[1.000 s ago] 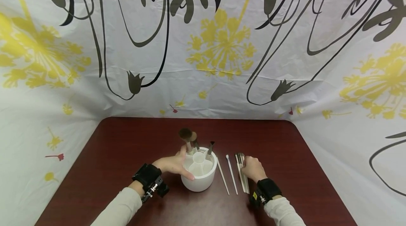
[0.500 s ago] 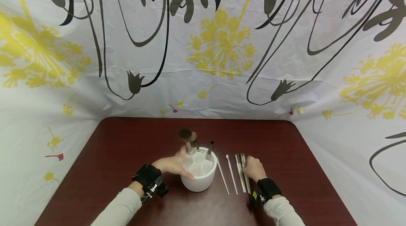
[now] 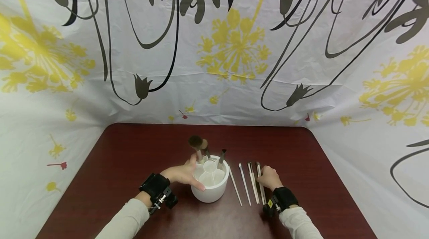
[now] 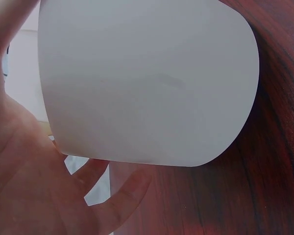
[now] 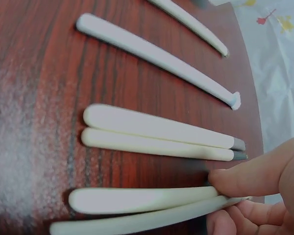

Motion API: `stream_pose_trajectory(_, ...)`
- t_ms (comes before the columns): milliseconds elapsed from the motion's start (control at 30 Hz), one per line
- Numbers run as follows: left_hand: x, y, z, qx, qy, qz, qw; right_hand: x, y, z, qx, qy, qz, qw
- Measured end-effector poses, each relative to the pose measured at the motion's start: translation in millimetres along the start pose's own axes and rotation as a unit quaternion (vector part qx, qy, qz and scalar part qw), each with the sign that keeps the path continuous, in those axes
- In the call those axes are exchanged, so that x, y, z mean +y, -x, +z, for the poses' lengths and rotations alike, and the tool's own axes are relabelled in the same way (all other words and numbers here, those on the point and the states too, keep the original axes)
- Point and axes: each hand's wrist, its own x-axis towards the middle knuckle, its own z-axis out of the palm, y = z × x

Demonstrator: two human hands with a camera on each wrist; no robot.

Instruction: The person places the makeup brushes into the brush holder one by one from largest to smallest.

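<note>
With thumb and fingers spread about its wall, my left hand (image 3: 183,173) grips a white round brush holder (image 3: 209,195) divided into compartments. Several makeup brushes stand in its far side, among them a large dark-bristled makeup brush (image 3: 196,143) and a small fan-tipped one (image 3: 222,156). My right hand (image 3: 269,178) pinches two pale-handled makeup brushes (image 5: 137,200) near their bristle ends, thumb on one side and curled fingers on the other. Their handles appear to lie on the table; the fingers hide their tips in the right wrist view.
Left of the pinched pair lie two more cream-handled brushes (image 5: 161,128) side by side, then a white brush (image 5: 157,58) and another slim one (image 5: 191,24). All lie on the dark red wooden table (image 3: 151,146). A patterned cloth (image 3: 234,101) hangs behind its far edge.
My right hand has shifted slightly to the right with two brushes, opening a gap between them and the neighbouring pair. The left hand and the holder have stayed in place.
</note>
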Motion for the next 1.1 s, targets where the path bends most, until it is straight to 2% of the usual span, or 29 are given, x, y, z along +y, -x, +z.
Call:
stream_pose_trajectory(267, -0.4, -0.7, 0.4, 0.000, 0.003, -0.002, 1.0000, -3.4, 4.6, -5.9, 0.005, 0.002, -0.003, 1.000)
stream_pose_trajectory(633, 0.8, 0.0, -0.6, 0.000, -0.003, -0.006, 1.0000, -20.1, 9.9, -22.9, 0.043, 0.002, -0.041, 0.998)
stream_pose_trajectory(900, -3.4, 0.2, -2.4, -0.007, -0.015, 0.026, 0.9995, -40.4, 17.8, -36.3, 0.078, -0.016, -0.083, 0.993)
stream_pose_trajectory(1100, -5.3, 0.9, -2.9, -0.013, -0.009, 0.046, 0.9988, -61.3, 27.5, -56.5, 0.102, -0.028, -0.122, 0.987)
